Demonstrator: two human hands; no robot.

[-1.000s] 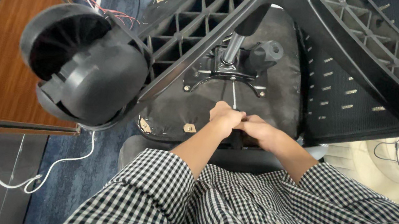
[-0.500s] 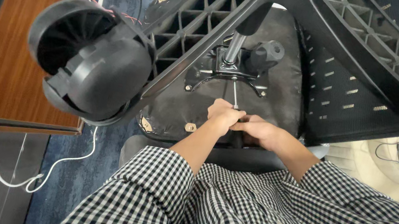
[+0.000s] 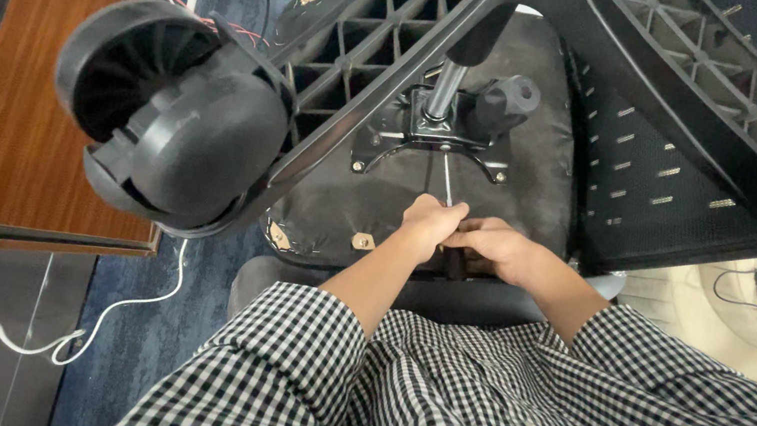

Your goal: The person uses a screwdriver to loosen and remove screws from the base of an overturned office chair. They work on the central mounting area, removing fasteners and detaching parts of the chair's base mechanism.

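Observation:
An office chair lies upturned before me, the underside of its black seat (image 3: 339, 207) facing up. A metal mounting plate (image 3: 431, 135) with the gas column sits at its middle. My left hand (image 3: 428, 221) and my right hand (image 3: 492, 249) are closed together around the dark handle of a screwdriver (image 3: 448, 189). Its thin metal shaft points up toward the plate's lower edge. A black caster wheel (image 3: 176, 115) on a ribbed base leg looms large at the left, close to the camera.
A wooden cabinet (image 3: 4, 83) stands at the left. A white cable (image 3: 105, 312) trails over the blue carpet, red and black wires lie near the wall. The mesh chair back (image 3: 667, 178) and another base leg (image 3: 721, 95) fill the right. My checked sleeves cover the bottom.
Both hands have shifted slightly right and up along the screwdriver toward the plate. The view has drifted a little, so the caster sits slightly further right.

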